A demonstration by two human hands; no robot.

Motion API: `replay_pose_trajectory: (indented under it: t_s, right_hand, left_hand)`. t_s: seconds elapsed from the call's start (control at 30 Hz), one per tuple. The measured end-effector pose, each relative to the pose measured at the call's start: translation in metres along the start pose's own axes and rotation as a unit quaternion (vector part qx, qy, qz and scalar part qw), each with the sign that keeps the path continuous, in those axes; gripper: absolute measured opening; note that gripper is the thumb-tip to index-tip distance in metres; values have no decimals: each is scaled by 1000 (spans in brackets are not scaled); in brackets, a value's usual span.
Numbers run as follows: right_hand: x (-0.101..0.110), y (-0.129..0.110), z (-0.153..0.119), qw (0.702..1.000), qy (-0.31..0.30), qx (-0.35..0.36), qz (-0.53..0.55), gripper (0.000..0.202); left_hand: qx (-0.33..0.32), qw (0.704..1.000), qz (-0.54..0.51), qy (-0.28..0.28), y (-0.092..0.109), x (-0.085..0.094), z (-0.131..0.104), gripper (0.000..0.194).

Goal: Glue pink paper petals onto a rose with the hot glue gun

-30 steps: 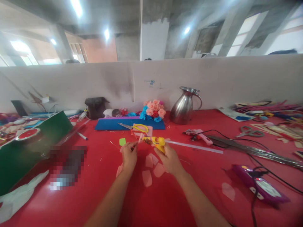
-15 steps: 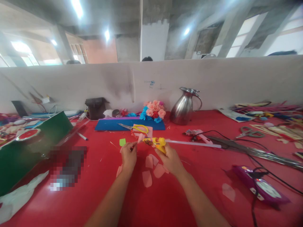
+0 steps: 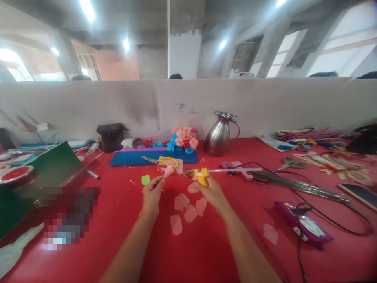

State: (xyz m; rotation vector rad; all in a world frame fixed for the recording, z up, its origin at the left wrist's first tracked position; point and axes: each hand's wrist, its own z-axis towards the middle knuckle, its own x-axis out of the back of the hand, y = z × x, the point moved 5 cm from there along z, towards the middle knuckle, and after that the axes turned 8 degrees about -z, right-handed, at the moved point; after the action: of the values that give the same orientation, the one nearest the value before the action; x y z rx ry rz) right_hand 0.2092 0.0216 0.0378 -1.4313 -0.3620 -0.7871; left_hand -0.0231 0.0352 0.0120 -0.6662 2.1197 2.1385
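Observation:
My left hand [image 3: 152, 195] pinches a small pink paper piece [image 3: 168, 171] that rises from its fingertips. In my right hand [image 3: 212, 193] is a yellow glue gun [image 3: 202, 176], its nozzle pointing left, apart from the pink piece. A long clear glue stick [image 3: 235, 170] runs out of its back to the right. Several pink paper petals [image 3: 191, 213] lie on the red table between my forearms. Just beyond my left hand are yellow-handled scissors [image 3: 168, 161], resting over pink paper and a blue board [image 3: 126, 157]. A green square [image 3: 145, 180] lies left of my left hand.
Paper flowers [image 3: 185, 140] and a steel jug [image 3: 219, 135] stand at the back. Right: grey scissors [image 3: 293, 163], a purple power box [image 3: 304, 226], black cable and a phone [image 3: 359, 195]. Left: a green board [image 3: 55, 165] and a marker [image 3: 93, 174].
The glue gun has drawn away to the right from the pink piece, widening the gap between my hands. One more petal shows near my right hand. The whole view has shifted slightly.

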Motion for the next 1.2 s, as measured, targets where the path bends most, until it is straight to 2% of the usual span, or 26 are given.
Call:
replay_pose_trajectory:
  t_s: [0.13, 0.33, 0.4, 0.47, 0.53, 0.57, 0.63, 0.67, 0.7, 0.77, 0.9, 1.0, 1.2]
  right_hand:
    - [6, 18, 7, 997, -4, -46, -59, 28]
    - [21, 25, 5, 970, 27, -69, -234, 20]
    - [30, 19, 0, 953, 74, -65, -285, 18]
    - [37, 4, -4, 939, 146, -30, -309, 18]
    - [34, -14, -8, 951, 167, 32, -256, 17]
    - [27, -24, -9, 967, 140, 63, -203, 15]
    - [4, -44, -13, 990, 10, 113, -83, 16]
    - [-8, -54, -17, 989, -52, 130, -37, 16]
    - [-17, -65, -21, 986, -87, 143, -4, 16]
    - [-33, -84, -29, 980, -117, 161, 24, 18]
    - [-46, -99, -31, 986, -71, 139, 59, 18]
    - [-49, -92, -27, 982, -31, 115, 147, 18]
    - [-52, -75, -24, 966, -15, 98, 238, 19]
  left_hand:
    - [40, 992, -112, -51, 4, -10, -5, 32]
    - [90, 974, -201, -54, 2, -12, -5, 30]
    - [116, 962, -241, -63, 0, -12, -6, 29]
    - [129, 952, -263, -86, 0, -14, -6, 26]
    - [138, 945, -276, -112, 1, -16, -8, 23]
    - [142, 941, -281, -125, 2, -17, -9, 21]
    - [149, 933, -294, -147, 3, -20, -12, 18]
    - [152, 929, -300, -156, 3, -22, -13, 17]
    - [154, 926, -303, -163, 4, -23, -14, 16]
    - [158, 924, -304, -169, 5, -23, -14, 15]
    - [145, 928, -308, -153, 7, -20, -10, 16]
    - [119, 936, -299, -143, 9, -20, -8, 15]
    - [126, 939, -255, -194, 0, -31, -13, 12]
